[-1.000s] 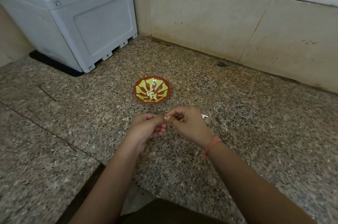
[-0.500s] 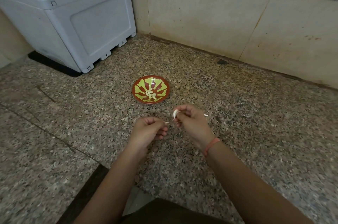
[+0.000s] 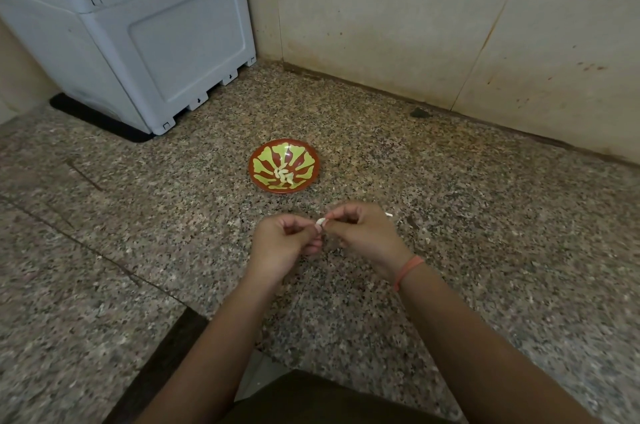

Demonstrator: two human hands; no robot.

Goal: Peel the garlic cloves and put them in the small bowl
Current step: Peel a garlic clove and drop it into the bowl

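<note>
Right hand [image 3: 367,236] and left hand [image 3: 284,243] both pinch one clove [image 3: 320,222], fingers curled. Bowl [image 3: 263,160] lies beyond the grip, toward the back edge of the counter [image 3: 485,250], slightly left.

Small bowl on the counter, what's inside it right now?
The small bowl holds a little heap of peeled garlic cloves at its centre; whatever lies beneath the heap is hidden.

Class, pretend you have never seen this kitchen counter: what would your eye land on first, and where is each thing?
The red and green small bowl stands out mid-frame on the speckled counter, peeled cloves heaped at its centre. Nearer the camera, the left hand and right hand pinch one pale garlic clove between them. A big grey box fills the back left corner.
</note>
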